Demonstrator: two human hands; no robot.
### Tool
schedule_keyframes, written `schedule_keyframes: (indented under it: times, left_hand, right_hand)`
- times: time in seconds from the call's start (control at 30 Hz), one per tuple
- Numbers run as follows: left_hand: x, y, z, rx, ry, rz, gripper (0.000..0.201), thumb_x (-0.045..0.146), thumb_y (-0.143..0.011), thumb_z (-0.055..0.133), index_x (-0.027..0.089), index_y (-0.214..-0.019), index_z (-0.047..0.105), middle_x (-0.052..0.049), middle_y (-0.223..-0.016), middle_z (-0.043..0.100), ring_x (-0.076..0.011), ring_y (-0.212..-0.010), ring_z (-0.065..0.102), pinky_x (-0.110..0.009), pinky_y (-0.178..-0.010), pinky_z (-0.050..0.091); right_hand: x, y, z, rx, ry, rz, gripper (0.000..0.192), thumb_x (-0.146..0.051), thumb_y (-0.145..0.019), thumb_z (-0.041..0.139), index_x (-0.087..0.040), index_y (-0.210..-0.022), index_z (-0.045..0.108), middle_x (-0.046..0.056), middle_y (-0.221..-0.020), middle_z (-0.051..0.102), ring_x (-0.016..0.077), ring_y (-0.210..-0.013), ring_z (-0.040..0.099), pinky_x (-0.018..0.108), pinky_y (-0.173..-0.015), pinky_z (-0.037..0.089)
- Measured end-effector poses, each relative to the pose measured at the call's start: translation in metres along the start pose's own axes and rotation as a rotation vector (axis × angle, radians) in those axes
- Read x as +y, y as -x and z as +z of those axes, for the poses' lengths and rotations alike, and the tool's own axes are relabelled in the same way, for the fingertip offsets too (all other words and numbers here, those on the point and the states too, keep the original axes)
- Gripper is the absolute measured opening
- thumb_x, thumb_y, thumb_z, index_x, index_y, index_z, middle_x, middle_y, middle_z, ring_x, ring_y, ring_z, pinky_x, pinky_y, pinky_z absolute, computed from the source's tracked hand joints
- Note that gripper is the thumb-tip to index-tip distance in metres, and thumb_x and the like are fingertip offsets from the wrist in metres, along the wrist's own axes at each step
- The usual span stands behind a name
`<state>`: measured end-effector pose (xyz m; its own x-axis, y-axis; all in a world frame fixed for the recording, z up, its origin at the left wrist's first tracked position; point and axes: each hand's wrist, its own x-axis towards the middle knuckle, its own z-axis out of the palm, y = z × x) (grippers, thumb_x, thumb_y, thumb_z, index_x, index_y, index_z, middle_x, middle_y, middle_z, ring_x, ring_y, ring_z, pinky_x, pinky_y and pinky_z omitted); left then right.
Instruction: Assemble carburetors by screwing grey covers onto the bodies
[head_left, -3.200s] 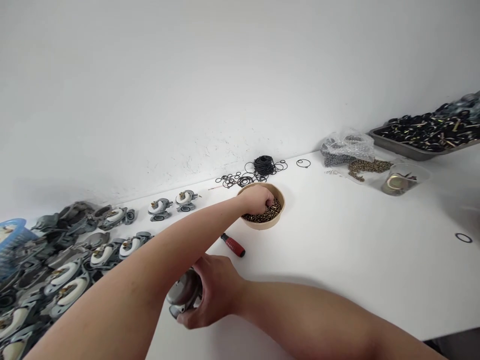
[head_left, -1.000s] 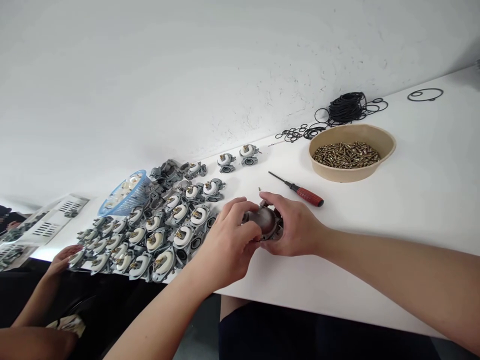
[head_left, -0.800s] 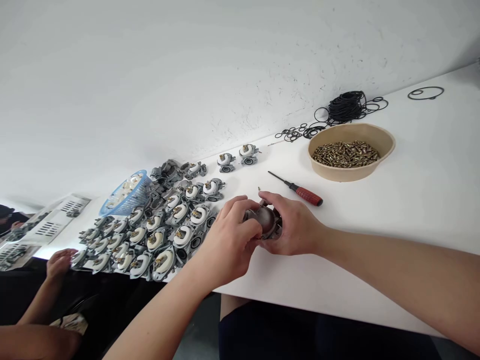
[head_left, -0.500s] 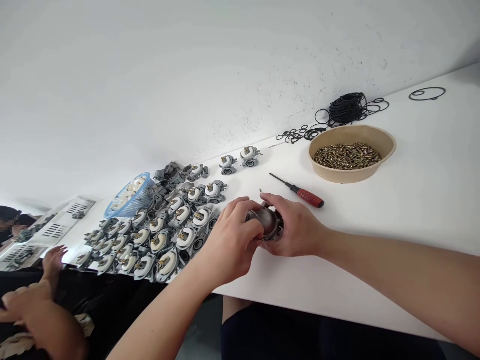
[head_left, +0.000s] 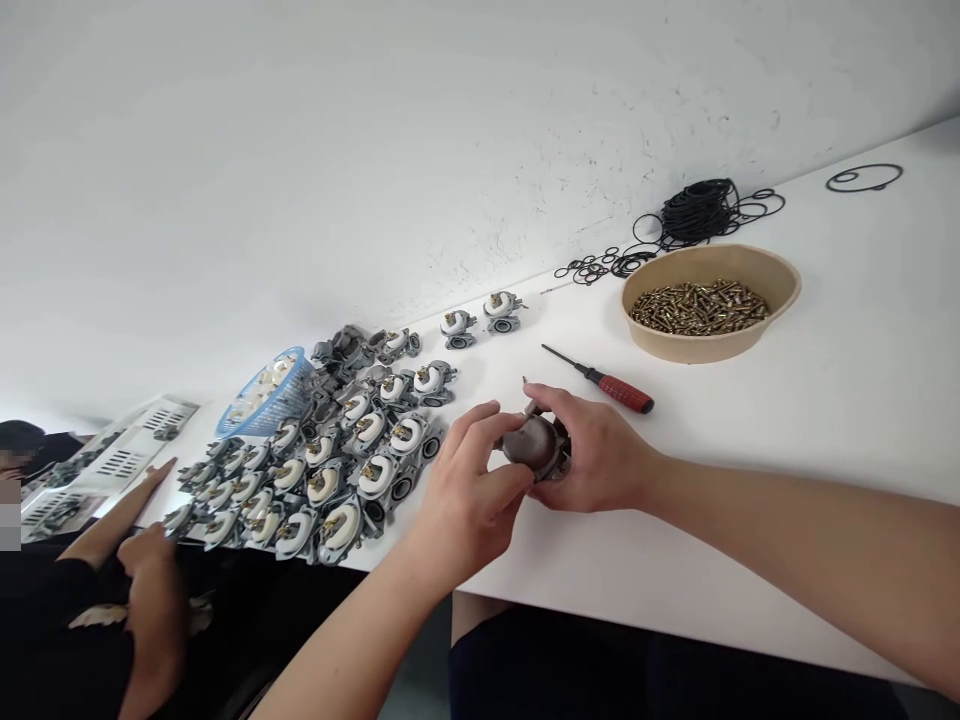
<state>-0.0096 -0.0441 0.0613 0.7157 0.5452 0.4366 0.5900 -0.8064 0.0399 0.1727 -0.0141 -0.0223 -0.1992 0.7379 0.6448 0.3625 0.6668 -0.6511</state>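
Observation:
Between my two hands, low over the white table, is a grey metal carburetor (head_left: 531,441) with its rounded bowl turned up. My left hand (head_left: 472,478) grips it from the left, with thumb and fingers against the bowl. From the right, my right hand (head_left: 600,448) wraps round the body, its index finger at the far side; the underside is hidden. A small brass-coloured screw (head_left: 525,380) shows just beyond that fingertip. Behind my right hand lies a screwdriver (head_left: 619,390) with a red and black handle. Rows of open carburetors (head_left: 369,430) with white floats stand to the left.
A tan tub (head_left: 690,348) of brass-coloured screws (head_left: 697,308) stands at the back right. Black rubber rings (head_left: 697,212) lie by the wall. Left are a blue basket (head_left: 289,395) of white floats, white crates (head_left: 161,425) and a co-worker's arms (head_left: 154,570) at the table edge.
My left fingers have shifted a little on the carburetor, and more of its bowl shows. The co-worker's hands have moved right and up to the table edge. The view has shifted slightly.

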Motion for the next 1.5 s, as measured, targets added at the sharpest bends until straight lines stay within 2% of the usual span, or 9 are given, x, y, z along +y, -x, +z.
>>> schedule_keyframes:
  times: [0.43, 0.7, 0.9, 1.27, 1.5]
  left_hand:
    - [-0.003, 0.015, 0.019, 0.172, -0.098, 0.053, 0.028, 0.003, -0.083, 0.059, 0.023, -0.101, 0.058, -0.012, -0.124, 0.053, -0.0317, -0.123, 0.051, -0.055, -0.092, 0.054]
    - [-0.009, 0.018, 0.018, 0.133, 0.064, -0.015, 0.024, 0.004, -0.084, 0.060, 0.022, -0.100, 0.061, -0.012, -0.124, 0.055, -0.0307, -0.126, 0.051, -0.056, -0.098, 0.051]
    - [-0.012, 0.017, 0.020, 0.103, 0.152, -0.054, 0.023, 0.005, -0.083, 0.059, 0.021, -0.099, 0.062, -0.014, -0.130, 0.052, -0.0346, -0.135, 0.045, -0.060, -0.102, 0.047]
    - [-0.016, 0.010, 0.015, 0.085, 0.230, -0.042, 0.017, 0.011, -0.082, 0.062, 0.020, -0.097, 0.066, -0.015, -0.129, 0.052, -0.0329, -0.131, 0.046, -0.057, -0.104, 0.045]
    - [-0.018, 0.008, 0.014, 0.084, 0.226, -0.032, 0.016, 0.016, -0.082, 0.064, 0.020, -0.096, 0.070, -0.015, -0.130, 0.053, -0.0309, -0.125, 0.050, -0.053, -0.102, 0.047]
  right_hand:
    - [0.002, -0.002, -0.002, 0.003, -0.006, 0.020, 0.082, -0.046, -0.067, 0.073, -0.016, -0.137, 0.041, 0.014, -0.116, 0.066, 0.0298, -0.096, 0.069, 0.041, -0.078, 0.057]
    - [0.000, -0.004, -0.004, -0.029, -0.018, 0.086, 0.084, -0.049, -0.065, 0.076, -0.015, -0.135, 0.044, 0.012, -0.111, 0.069, 0.0276, -0.089, 0.070, 0.039, -0.075, 0.058]
    - [0.003, -0.005, -0.006, 0.006, 0.027, 0.019, 0.080, -0.050, -0.064, 0.080, -0.017, -0.129, 0.050, 0.013, -0.115, 0.067, 0.0292, -0.101, 0.068, 0.040, -0.084, 0.057]
    - [0.006, -0.005, -0.012, -0.047, 0.036, 0.074, 0.085, -0.056, -0.060, 0.083, -0.016, -0.128, 0.051, 0.015, -0.116, 0.066, 0.0312, -0.101, 0.067, 0.044, -0.083, 0.058]
    - [0.011, -0.005, -0.012, -0.099, 0.059, 0.033, 0.086, -0.054, -0.064, 0.080, -0.017, -0.134, 0.046, 0.017, -0.122, 0.063, 0.0327, -0.105, 0.066, 0.046, -0.082, 0.058]
